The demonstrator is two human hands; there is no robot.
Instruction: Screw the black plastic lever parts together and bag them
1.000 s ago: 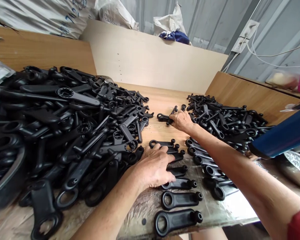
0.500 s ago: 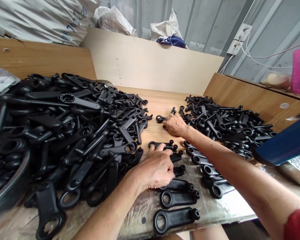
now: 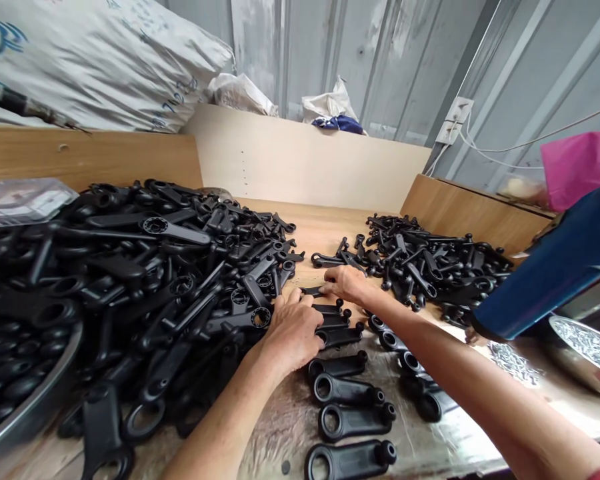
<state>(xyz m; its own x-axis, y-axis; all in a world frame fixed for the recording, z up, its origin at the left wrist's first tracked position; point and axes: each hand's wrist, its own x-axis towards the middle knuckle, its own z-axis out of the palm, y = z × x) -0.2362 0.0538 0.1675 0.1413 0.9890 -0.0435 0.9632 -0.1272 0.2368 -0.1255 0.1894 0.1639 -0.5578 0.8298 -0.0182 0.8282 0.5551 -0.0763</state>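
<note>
Black crank levers, each with a ring at one end and a small knob at the other, lie in a column in front of me; the nearest lever (image 3: 350, 460) is at the bottom. My left hand (image 3: 297, 327) rests over the ring ends of the column's upper levers, fingers stretched forward. Just beyond them, my right hand (image 3: 347, 283) closes on the knob end of a small black lever (image 3: 311, 291), whose other end points towards my left fingertips. The right fingers hide part of it. Behind that hand lies another loose lever (image 3: 327, 260).
A large pile of black levers (image 3: 180, 267) fills the left, beside a metal bowl (image 3: 75, 347) of black knobs. On the right are a smaller pile (image 3: 430, 260), a second lever column (image 3: 430, 403), a blue machine part (image 3: 540, 267) and a bowl of metal pins (image 3: 587, 347).
My right hand has come nearer, from beside the right pile to the column's far end. My left hand has shifted slightly left and away from me. The head view has tilted up.
</note>
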